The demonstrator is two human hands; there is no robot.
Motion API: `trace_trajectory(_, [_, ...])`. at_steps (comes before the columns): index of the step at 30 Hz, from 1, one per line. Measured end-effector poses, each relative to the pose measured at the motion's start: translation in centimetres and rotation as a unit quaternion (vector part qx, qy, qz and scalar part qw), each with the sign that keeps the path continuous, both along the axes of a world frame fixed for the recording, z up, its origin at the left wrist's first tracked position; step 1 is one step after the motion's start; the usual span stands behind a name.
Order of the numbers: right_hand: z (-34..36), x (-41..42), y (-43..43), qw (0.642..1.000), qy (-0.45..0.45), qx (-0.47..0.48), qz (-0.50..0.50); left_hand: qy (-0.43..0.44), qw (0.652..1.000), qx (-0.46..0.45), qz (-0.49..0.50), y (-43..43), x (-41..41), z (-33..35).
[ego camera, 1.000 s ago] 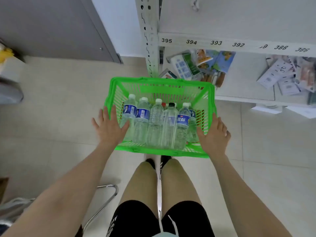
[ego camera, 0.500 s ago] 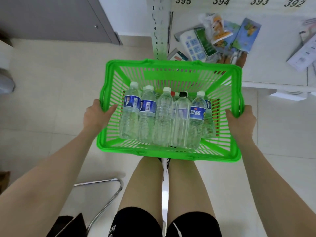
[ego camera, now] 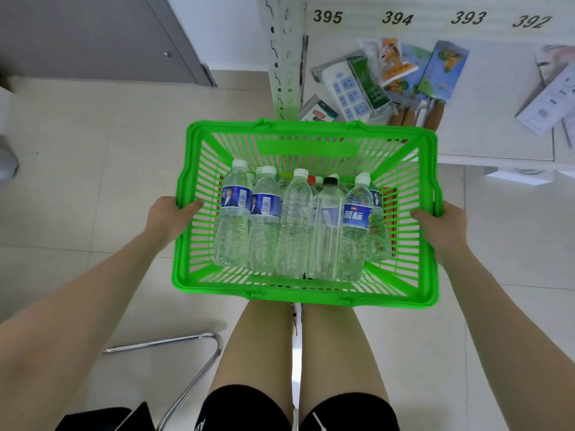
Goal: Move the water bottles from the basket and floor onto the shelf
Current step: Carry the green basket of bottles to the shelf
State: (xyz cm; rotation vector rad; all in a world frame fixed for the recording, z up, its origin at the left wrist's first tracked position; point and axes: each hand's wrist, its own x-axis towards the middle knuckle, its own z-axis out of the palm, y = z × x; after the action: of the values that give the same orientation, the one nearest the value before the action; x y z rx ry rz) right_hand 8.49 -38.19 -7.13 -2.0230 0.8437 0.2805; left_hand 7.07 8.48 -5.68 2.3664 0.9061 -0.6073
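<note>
Water bottles stand upright, packed side by side, in the near half of a green slatted basket. Most have white caps. A black-capped bottle stands right of centre, and the two at the left bear blue labels. A red cap and a green cap show in the row behind.

Left grip: closed round the basket's left rim, with the thumb lying against the inner side of the wall. Right grip: closed round the right rim in the same manner. The basket is held level between the two grips, over the tiled floor and just beyond the person's bare legs.

Far right: white shelf, whose lower board holds a packaged power strip, printed packets and white boxes. Number labels on the edge above read 395 to 392. Near left: bent chrome tube on the floor. Far left: grey door.
</note>
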Motion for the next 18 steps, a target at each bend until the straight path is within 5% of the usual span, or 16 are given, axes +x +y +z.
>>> trace_trajectory(18, [8.0, -11.0, -2.1, 0.99, 0.054, -0.097, -0.092, 0.067, 0.991, -0.001, -0.114, -3.2, -2.6, 6.6])
